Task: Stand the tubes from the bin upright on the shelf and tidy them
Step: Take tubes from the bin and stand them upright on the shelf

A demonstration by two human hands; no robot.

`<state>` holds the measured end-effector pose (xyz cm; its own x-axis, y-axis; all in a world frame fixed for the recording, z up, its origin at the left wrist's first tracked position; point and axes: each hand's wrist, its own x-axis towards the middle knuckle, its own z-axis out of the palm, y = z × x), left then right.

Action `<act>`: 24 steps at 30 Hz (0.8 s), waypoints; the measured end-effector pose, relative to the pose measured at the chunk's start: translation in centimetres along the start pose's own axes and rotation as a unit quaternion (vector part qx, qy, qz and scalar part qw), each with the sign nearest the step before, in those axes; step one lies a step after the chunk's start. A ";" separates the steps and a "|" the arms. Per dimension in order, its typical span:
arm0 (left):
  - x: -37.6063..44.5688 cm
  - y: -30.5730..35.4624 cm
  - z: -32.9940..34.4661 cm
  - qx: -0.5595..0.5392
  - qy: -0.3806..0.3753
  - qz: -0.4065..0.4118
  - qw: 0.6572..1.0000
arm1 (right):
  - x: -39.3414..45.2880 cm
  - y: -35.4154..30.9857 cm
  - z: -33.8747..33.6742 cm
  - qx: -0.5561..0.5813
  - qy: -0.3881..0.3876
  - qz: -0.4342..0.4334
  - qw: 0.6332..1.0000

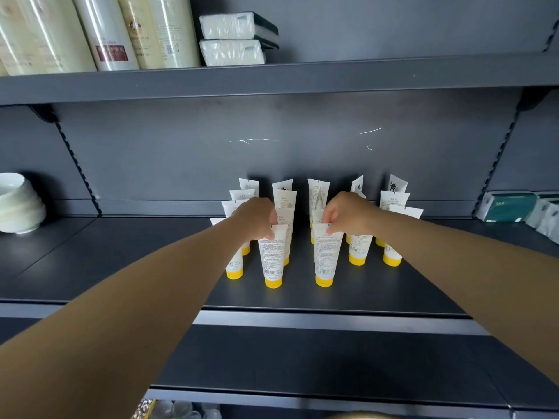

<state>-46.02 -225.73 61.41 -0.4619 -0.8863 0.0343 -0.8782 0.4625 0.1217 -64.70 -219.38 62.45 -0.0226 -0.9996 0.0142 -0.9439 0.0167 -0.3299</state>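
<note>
Several white tubes with yellow caps stand cap-down in rows on the dark shelf (pixel 151 267). My left hand (pixel 257 217) pinches the top edge of the front left tube (pixel 272 258). My right hand (pixel 348 214) pinches the top edge of the front right tube (pixel 326 255). Both front tubes stand upright with their caps on the shelf board. More tubes (pixel 393 237) stand behind and to either side, partly hidden by my hands. The bin is out of view.
A white bowl (pixel 18 204) sits at the shelf's left end. Green and white packs (pixel 511 207) lie at the right end. The upper shelf (pixel 272 78) carries tall pale rolls (pixel 106 31) and white packs (pixel 233 40). A lower shelf board (pixel 332 364) juts out below.
</note>
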 end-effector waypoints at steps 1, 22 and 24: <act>0.0 0.0 0.1 0.000 0.000 0.001 1.000 | 0.0 0.0 0.0 -0.004 -0.001 -0.001 1.000; -14.3 3.4 1.3 -0.056 0.003 0.099 0.993 | -16.2 -0.7 0.7 -0.045 0.003 0.064 0.997; -17.2 3.9 5.5 -0.080 -0.031 0.103 0.991 | -19.5 -0.1 3.8 -0.049 -0.030 0.080 0.995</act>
<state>-42.18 -208.49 55.85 -0.6399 -0.7683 0.0149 -0.7362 0.6185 0.2746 -62.88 -199.94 58.67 -0.1576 -0.9835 -0.0884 -0.9577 0.1741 -0.2291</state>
